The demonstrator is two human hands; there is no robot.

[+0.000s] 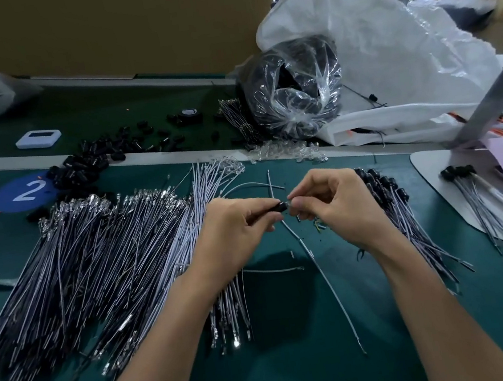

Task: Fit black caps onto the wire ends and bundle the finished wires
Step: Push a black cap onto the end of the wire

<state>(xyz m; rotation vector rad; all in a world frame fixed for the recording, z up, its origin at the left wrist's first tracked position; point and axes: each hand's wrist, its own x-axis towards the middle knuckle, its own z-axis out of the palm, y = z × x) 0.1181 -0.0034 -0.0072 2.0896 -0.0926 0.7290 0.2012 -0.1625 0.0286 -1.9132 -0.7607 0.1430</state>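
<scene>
My left hand [236, 228] pinches a small black cap [278, 208] above the green mat. Facing it, my right hand [333, 208] pinches the metal end of a grey wire [320, 274] right at the cap's mouth; the wire trails down toward me. A big fan of uncapped grey wires [93, 270] with metal terminals lies to the left. To the right of my right hand, partly hidden by it, is a pile of wires with black caps fitted [390, 200]. Loose black caps [85, 168] lie heaped at the back left.
A clear bag of black parts [290, 88] and a large white sack [386, 52] stand behind. More capped wires [469, 185] lie on a white board at right. A white device [38, 139] sits on the conveyor. A metal post [494, 88] leans at right.
</scene>
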